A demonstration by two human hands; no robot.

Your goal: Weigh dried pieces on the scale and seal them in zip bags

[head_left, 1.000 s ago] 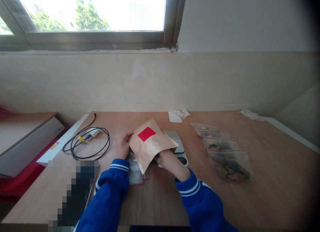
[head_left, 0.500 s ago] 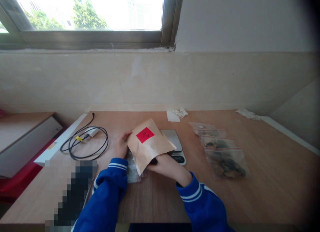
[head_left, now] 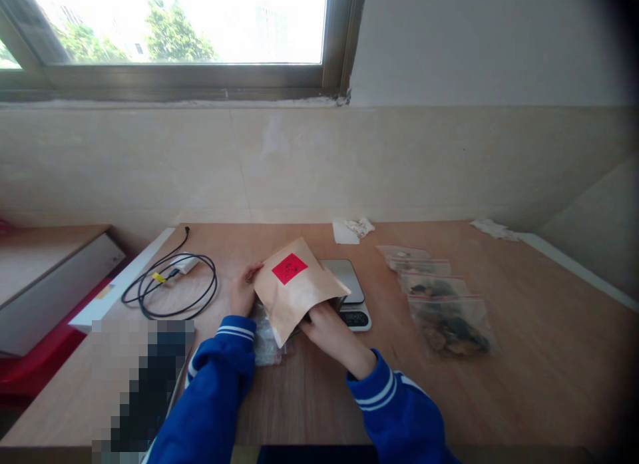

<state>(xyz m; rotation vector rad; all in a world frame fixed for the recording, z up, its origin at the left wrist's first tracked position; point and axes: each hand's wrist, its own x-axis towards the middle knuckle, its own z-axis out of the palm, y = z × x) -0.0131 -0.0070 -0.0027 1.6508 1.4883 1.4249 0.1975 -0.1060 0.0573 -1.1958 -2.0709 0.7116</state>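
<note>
A brown kraft paper bag (head_left: 309,292) with a red square label (head_left: 289,269) is tilted above the table, its mouth towards me. At its left edge, my left hand (head_left: 243,287) is closed on the paper. My right hand (head_left: 332,331) reaches into the mouth; its fingers are hidden inside, so what they hold does not show. Beneath the bag's left side lie clear plastic zip bags (head_left: 269,341). Behind its right side stands a kitchen scale (head_left: 352,284) with a dark display, partly covered by the bag.
To the right, several zip bags with dark dried pieces (head_left: 452,327) lie in an overlapping row. A coiled black cable (head_left: 214,277) with a white adapter is at the left. A pixelated dark object (head_left: 150,384) lies nearer. Crumpled tissue (head_left: 360,227) rests by the wall.
My right hand has shifted slightly left and further into the bag's mouth. A dark spot seen by its fingers earlier is out of sight. My left hand stays on the bag's edge.
</note>
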